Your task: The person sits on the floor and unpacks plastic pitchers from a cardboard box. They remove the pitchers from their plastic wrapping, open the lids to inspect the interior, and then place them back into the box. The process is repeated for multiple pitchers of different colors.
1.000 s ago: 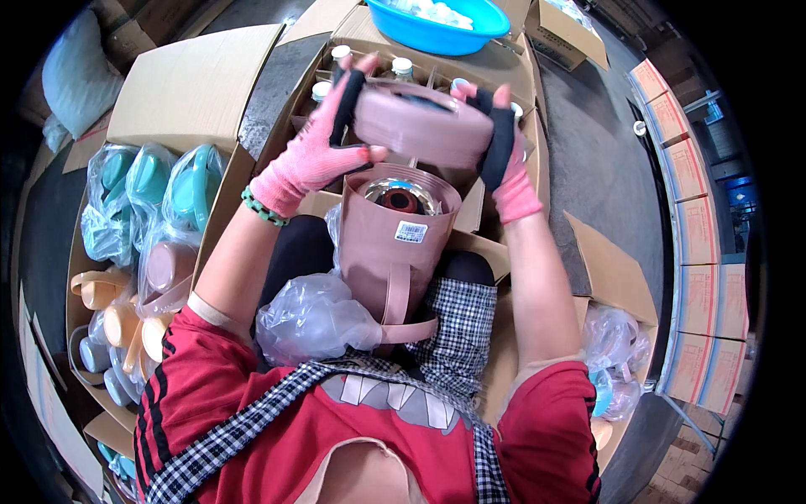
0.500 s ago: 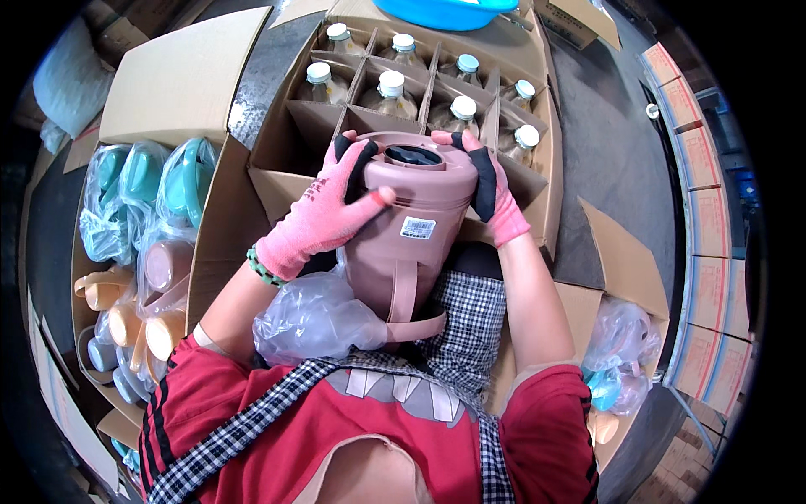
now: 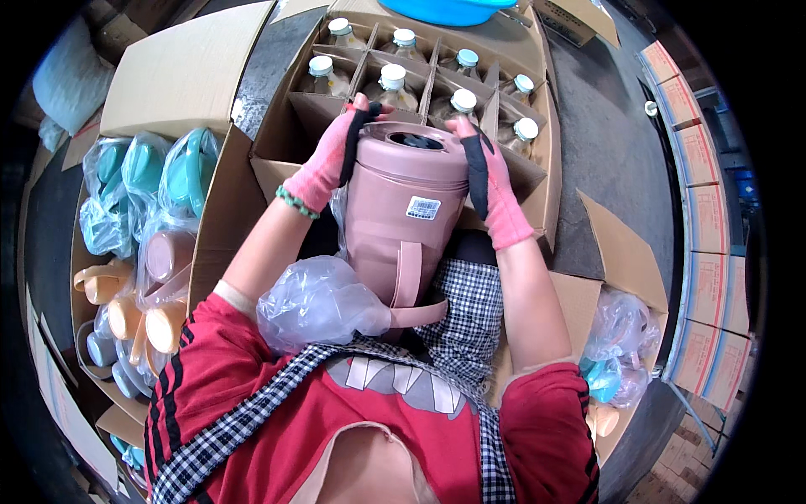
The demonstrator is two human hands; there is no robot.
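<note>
A dusty-pink plastic jug body stands between my knees, its handle low on the side nearest me. It has a white label, and a dark part shows in the round opening at its top. My left hand, in a pink glove with black patches, is closed on the left side of the top rim. In a matching glove, my right hand presses the right side of the rim. Some fingertips of both hands are hidden behind the jug. A cloudy plastic bag lies against the jug's lower left.
Ahead, a divided carton holds several clear glass bottles with pale caps. An open carton of bagged teal, peach and pink jugs stands left; another carton is at right. A blue basin sits at the far edge.
My left hand has shifted up and away from me along the rim, its thumb no longer across the jug's front. The jug has tilted slightly; my right hand stays at its right side.
</note>
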